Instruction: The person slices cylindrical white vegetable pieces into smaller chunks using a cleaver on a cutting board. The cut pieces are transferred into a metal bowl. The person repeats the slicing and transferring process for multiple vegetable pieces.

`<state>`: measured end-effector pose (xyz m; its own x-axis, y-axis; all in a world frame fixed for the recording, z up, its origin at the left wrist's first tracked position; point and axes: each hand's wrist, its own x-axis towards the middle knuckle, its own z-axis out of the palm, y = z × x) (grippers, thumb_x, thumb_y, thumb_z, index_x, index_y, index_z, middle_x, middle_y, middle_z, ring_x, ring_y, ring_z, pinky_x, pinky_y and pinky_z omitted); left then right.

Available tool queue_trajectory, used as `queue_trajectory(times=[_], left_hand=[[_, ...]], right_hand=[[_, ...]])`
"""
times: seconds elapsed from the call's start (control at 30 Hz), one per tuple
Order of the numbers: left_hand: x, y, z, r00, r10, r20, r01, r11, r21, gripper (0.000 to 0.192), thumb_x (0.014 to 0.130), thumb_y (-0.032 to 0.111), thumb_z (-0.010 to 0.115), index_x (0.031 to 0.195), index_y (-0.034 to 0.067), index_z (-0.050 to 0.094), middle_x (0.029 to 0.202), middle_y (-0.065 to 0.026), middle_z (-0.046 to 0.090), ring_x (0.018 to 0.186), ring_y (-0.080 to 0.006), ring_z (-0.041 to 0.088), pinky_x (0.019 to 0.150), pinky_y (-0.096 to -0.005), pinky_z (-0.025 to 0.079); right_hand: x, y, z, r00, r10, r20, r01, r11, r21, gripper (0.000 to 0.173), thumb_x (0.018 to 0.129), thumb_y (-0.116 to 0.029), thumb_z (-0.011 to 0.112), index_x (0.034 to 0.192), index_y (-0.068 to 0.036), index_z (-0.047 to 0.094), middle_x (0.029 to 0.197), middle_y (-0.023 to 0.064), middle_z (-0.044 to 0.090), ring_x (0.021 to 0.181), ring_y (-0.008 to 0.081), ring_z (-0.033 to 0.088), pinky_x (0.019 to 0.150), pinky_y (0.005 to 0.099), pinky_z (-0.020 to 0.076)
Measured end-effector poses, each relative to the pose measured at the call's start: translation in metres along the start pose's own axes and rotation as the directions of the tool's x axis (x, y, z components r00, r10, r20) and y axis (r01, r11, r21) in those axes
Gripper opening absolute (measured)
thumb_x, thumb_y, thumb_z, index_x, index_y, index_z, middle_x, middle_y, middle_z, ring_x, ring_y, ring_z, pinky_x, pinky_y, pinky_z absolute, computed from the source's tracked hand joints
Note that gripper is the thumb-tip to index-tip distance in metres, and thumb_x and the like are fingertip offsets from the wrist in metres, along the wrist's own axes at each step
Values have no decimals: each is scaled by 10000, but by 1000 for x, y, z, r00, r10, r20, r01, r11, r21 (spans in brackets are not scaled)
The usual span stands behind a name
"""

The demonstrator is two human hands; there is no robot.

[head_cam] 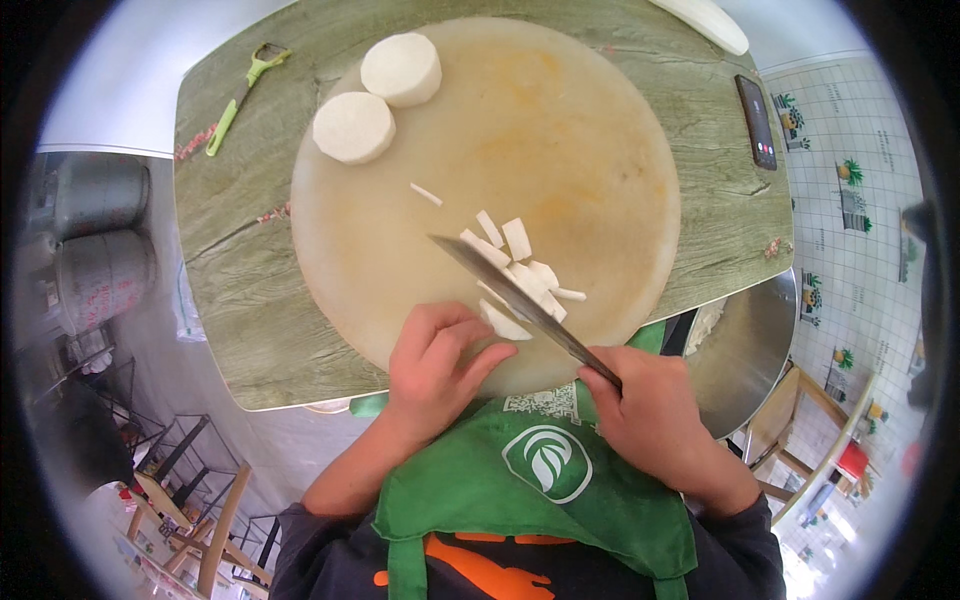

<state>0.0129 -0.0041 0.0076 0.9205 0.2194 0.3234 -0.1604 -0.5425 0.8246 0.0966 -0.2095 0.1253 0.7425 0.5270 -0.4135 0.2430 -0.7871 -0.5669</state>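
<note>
My right hand [645, 409] grips a kitchen knife [517, 296], its dark blade slanting up and left across a small heap of cut white root vegetable pieces [534, 279], which look like daikon. The blade hides part of the heap. Beside the blade, the curled fingertips of my left hand [442, 364] meet the end of a wedge-shaped white piece [506, 322], with the thumb held apart. All this is on a round, stained cutting board [600, 150]. Two thick peeled rounds, one farther [401, 69] and one nearer [354, 127], sit at its upper left edge.
A green-handled peeler [244, 97] and a phone [755, 121] lie on the wood-patterned table [240, 300]. A long peeled white vegetable [705, 22] reaches the far right edge. Below the right corner is a metal basin [742, 360] holding white pieces. Gas cylinders [105, 277] stand at left.
</note>
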Motion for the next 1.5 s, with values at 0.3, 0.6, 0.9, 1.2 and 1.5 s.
queue_trajectory(times=[0.3, 0.6, 0.9, 1.2, 1.5], left_hand=[[6, 1, 0, 978, 203, 43, -206, 974, 96, 268, 701, 1, 883, 914, -10, 719, 973, -130, 673, 840, -295, 646, 660, -374, 522], [6, -3, 3, 970, 235, 62, -240, 966, 96, 268, 703, -24, 851, 928, -16, 705, 1045, -157, 685, 884, -325, 666, 709, -393, 557], [5, 2, 5, 988, 138, 69, -144, 986, 87, 256, 749, -11, 841, 962, -6, 698, 1023, -146, 666, 893, -331, 656, 726, -405, 550], [7, 5, 9, 991, 106, 86, -116, 987, 108, 250, 772, -4, 835, 975, 17, 691, 982, -127, 654, 858, -305, 648, 693, -394, 541], [1, 7, 1, 992, 125, 29, -128, 985, 118, 240, 755, -36, 832, 941, 20, 692, 948, -128, 662, 832, -310, 653, 680, -389, 542]], right_hand=[[-39, 6, -17, 996, -54, 66, 60, 994, -87, 213, 891, -80, 725, 1091, -18, 683, 896, 174, 724, 781, 385, 716, 665, 483, 559], [-49, 10, -16, 999, -28, 26, 30, 996, -82, 239, 871, -85, 742, 1093, -15, 687, 894, 164, 725, 762, 363, 718, 634, 471, 555], [-57, 14, -10, 998, -41, -42, 38, 997, -70, 185, 894, -96, 747, 1051, -7, 706, 864, 161, 726, 730, 366, 717, 610, 458, 557], [-66, 17, -4, 994, 21, -107, -23, 1000, -12, 139, 912, -116, 741, 1027, -38, 728, 845, 169, 716, 732, 386, 707, 633, 473, 555], [-70, 22, -1, 996, -6, -85, 5, 1000, -11, 142, 905, -111, 732, 1032, -48, 722, 850, 166, 714, 755, 386, 709, 643, 478, 551]])
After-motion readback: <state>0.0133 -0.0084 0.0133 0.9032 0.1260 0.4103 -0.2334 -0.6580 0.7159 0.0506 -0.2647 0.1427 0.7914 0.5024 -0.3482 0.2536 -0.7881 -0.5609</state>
